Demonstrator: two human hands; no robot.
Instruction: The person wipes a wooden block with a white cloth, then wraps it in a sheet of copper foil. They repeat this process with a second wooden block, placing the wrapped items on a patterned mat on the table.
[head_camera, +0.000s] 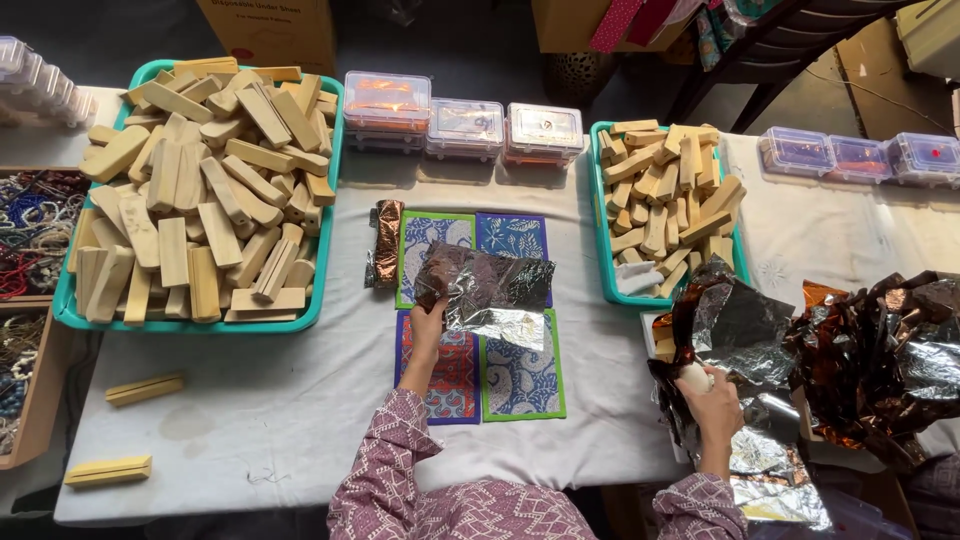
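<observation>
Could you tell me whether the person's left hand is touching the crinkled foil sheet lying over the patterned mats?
Touching. The head view shows the left hand gripping the edge of the foil sheet, fingers closed on its corner, no gap.

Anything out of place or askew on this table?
Two wooden blocks lie loose on the white cloth, outside the big teal tray. A wrapped piece lies alone beside the patterned mats. Crumpled foil piles at the right edge. Left hand holds a foil sheet.
</observation>
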